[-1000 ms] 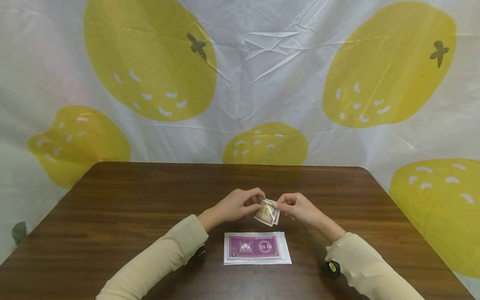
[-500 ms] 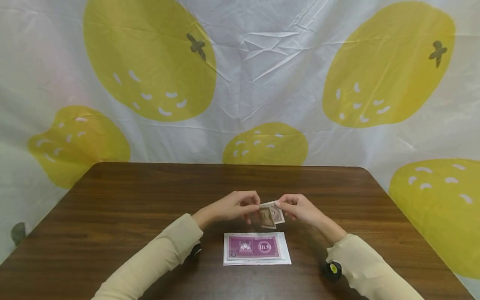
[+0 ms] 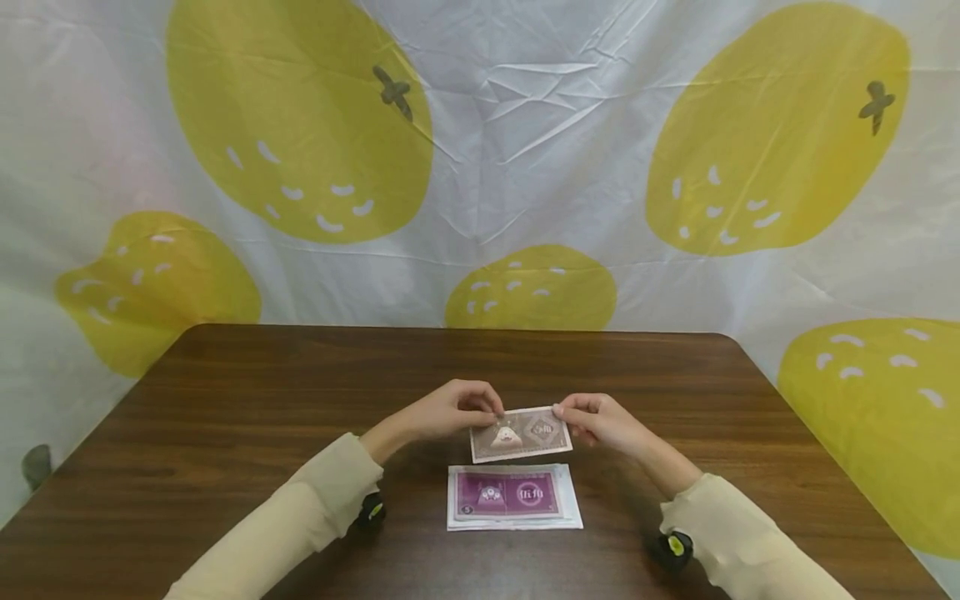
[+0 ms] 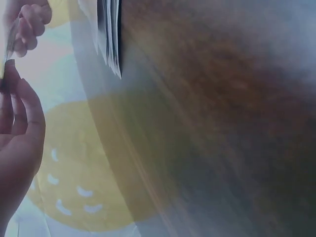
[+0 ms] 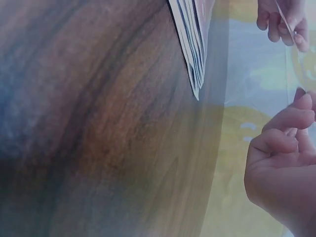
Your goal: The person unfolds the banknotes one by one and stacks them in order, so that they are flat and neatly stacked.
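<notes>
A brownish-pink play banknote [image 3: 521, 437] with a white cartoon figure is spread flat between both hands, above the table. My left hand [image 3: 448, 410] pinches its upper left edge between thumb and fingers. At the upper right corner, the thumb and forefinger of my right hand [image 3: 609, 427] grip it. Just below, nearer the body, lies a stack of paper notes [image 3: 574, 500] topped by a purple banknote [image 3: 510, 493]. In the left wrist view, layered edges of the stack [image 4: 109, 34] show; the right wrist view also catches the stack [image 5: 190, 49] edge-on.
The dark wooden table [image 3: 300, 367] has rounded far corners. Behind it hangs a white curtain [image 3: 517, 183] printed with large yellow fruit. Black wrist cameras sit below both cream sleeves [image 3: 277, 525].
The brownish banknote, folded and bunched a second ago, has been opened out to full width and its cartoon side now shows. My left hand has moved left; the right stays nearly in place.
</notes>
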`<state>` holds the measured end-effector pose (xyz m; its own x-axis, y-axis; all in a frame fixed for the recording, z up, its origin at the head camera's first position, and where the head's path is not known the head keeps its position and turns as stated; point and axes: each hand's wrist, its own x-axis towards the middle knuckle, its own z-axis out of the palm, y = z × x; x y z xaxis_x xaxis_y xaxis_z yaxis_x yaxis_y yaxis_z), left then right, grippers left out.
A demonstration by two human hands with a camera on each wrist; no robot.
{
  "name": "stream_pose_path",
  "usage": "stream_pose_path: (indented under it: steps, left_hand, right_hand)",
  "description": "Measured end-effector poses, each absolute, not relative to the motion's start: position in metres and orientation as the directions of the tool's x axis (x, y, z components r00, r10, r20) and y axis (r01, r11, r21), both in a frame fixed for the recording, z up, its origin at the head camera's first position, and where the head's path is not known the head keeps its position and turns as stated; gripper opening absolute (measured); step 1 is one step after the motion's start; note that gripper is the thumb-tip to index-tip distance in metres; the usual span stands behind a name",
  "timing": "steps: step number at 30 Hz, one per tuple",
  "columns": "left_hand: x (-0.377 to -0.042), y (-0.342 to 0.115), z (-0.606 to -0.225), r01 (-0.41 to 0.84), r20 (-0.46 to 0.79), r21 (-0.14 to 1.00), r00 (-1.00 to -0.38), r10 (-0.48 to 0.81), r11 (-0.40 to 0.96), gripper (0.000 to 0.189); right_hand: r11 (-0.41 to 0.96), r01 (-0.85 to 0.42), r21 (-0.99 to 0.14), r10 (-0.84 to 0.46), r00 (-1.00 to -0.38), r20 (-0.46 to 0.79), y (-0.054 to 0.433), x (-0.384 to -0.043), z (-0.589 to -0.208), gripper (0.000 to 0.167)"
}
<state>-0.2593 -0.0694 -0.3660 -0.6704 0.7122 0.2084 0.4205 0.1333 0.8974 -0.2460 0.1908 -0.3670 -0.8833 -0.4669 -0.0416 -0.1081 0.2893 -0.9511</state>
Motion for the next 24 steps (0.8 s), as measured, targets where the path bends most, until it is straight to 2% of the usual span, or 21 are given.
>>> stream_pose_path:
  steps: [5, 9, 12, 18, 24]
  left_hand:
    - [-0.253, -0.077, -0.366, 0.313, 0.135, 0.942, -0.677, 0.724, 0.117, 0.014]
    - [-0.249, -0.083, -0.370, 0.300, 0.098, 0.942, -0.674, 0.733, 0.150, 0.017]
    - [-0.246, -0.087, -0.374, 0.315, 0.088, 0.933, -0.663, 0.743, 0.171, 0.017]
    - [-0.241, -0.091, -0.378, 0.386, 0.071, 0.896, -0.613, 0.787, 0.220, 0.015]
    - [-0.237, -0.088, -0.383, 0.478, 0.045, 0.822, -0.597, 0.801, 0.311, 0.013]
  right_hand:
    - [0.268, -0.095, -0.959, -0.557, -0.828, -0.074, 0.191, -0.240, -0.366, 0.019]
    - [0.276, -0.070, -0.959, -0.571, -0.814, -0.105, 0.191, -0.236, -0.367, 0.020]
    - [0.274, -0.042, -0.961, -0.573, -0.809, -0.128, 0.191, -0.233, -0.368, 0.020]
    - [0.291, -0.034, -0.956, -0.630, -0.759, -0.164, 0.193, -0.229, -0.374, 0.025]
    - [0.355, -0.137, -0.925, -0.665, -0.732, -0.147, 0.192, -0.229, -0.385, 0.019]
